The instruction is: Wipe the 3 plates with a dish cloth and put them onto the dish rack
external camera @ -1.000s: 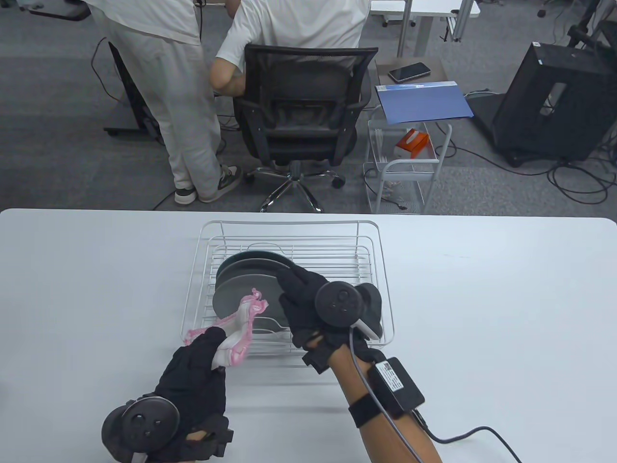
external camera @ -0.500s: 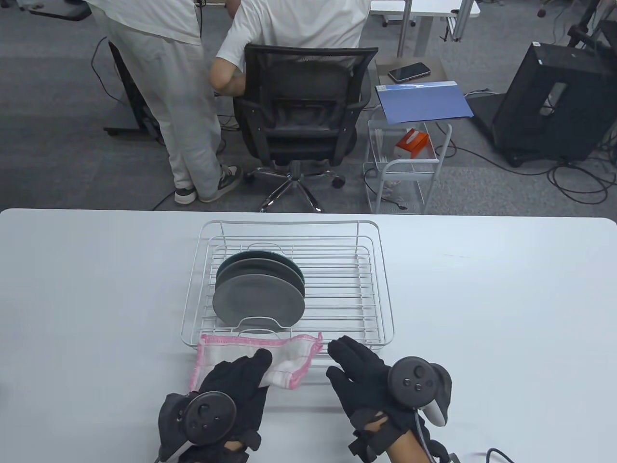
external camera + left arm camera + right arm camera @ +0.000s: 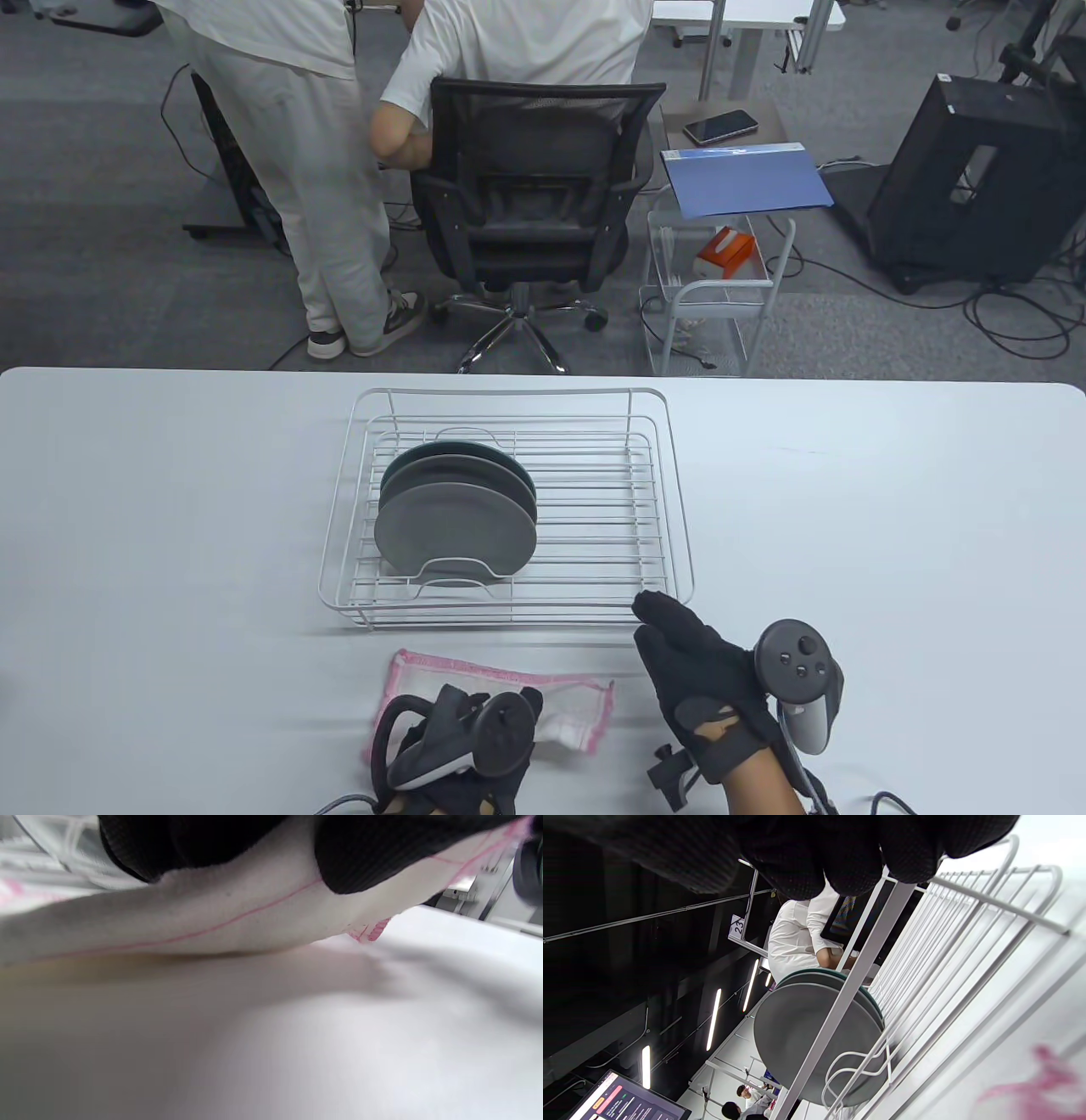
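Plates (image 3: 456, 518): a stack standing on edge in the left half of the dish rack (image 3: 670, 475); three edges seem to show, though the rearmost is mostly covered by the two in front.

Dish cloth (image 3: 501, 692): spread flat on the table (image 3: 891, 509) just in front of the dish rack's near rail, long axis parallel to that rail.

Left hand (image 3: 462, 755): on the cloth's near left part; the left wrist view shows gloved fingers (image 3: 394, 853) pressing on the fabric, but whether they pinch it cannot be told, since the tracker hides them from above.

Right hand (image 3: 708, 688): nearer the rack, beside its near right corner, fingers straight and together, holding nothing.

Judged: racking looks complete; only setting down the cloth remains.
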`<state>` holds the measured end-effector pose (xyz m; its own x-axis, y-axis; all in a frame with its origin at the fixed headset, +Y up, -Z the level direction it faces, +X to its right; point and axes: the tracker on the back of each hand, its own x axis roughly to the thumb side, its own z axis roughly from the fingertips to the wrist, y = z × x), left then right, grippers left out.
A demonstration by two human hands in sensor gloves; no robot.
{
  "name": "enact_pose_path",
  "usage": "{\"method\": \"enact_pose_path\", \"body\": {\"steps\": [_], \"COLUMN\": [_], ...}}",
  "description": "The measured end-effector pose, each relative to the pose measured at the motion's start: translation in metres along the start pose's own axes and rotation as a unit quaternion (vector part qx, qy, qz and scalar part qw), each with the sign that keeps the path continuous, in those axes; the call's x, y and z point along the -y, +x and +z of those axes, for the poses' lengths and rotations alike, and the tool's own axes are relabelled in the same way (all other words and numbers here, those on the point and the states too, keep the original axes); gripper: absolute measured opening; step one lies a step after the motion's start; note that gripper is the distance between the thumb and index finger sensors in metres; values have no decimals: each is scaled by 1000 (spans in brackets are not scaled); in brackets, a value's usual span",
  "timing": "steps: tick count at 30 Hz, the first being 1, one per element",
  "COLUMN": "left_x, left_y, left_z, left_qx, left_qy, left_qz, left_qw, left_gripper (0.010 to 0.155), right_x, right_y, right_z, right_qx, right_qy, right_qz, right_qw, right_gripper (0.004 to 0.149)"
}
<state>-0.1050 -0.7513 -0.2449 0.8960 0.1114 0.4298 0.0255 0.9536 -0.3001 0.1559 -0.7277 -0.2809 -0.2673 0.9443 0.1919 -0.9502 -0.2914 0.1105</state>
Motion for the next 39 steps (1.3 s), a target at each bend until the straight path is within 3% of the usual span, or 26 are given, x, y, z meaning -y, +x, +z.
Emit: {"method": "enact_pose_path", "body": {"steps": [3,9,13,20,25,30,34,37,39], "left_x": [3,11,11,6,-10,-41,-62,-70,-71], "left_y": [8,21,13,1,-9,-31,-56,-76,-89], "left_z": [-2,-1,-1,-1,6,27,48,59,60], "left_qx": [1,23,35,45,47,18,-31,-69,-76], "left_qy": [-8,-77,-94,-72,-7,140,263,315,305], "left_qz": [-21,-16,50,112,123,124,116,112,106], "left_qw": [1000,997,994,990,991,982,957,940,944], "left_gripper": [54,67,72,72,67,63,61,63,65], "right_x": [-4,-16,-21,-28,-30,-32,-33,-33,-32], "right_y": [1,3,5,12,16,19,20,21,21], "right_z": [0,-2,-2,-1,0,1,0,0,0], "right_qx": [4,9,18,43,62,74,79,83,84], "right_qy": [7,32,40,47,45,46,52,50,50], "right_qz": [6,22,43,79,92,102,111,120,125], "right_qw": [1000,999,998,995,993,991,989,988,987], "right_gripper": [61,61,61,61,61,60,60,60,60]}}
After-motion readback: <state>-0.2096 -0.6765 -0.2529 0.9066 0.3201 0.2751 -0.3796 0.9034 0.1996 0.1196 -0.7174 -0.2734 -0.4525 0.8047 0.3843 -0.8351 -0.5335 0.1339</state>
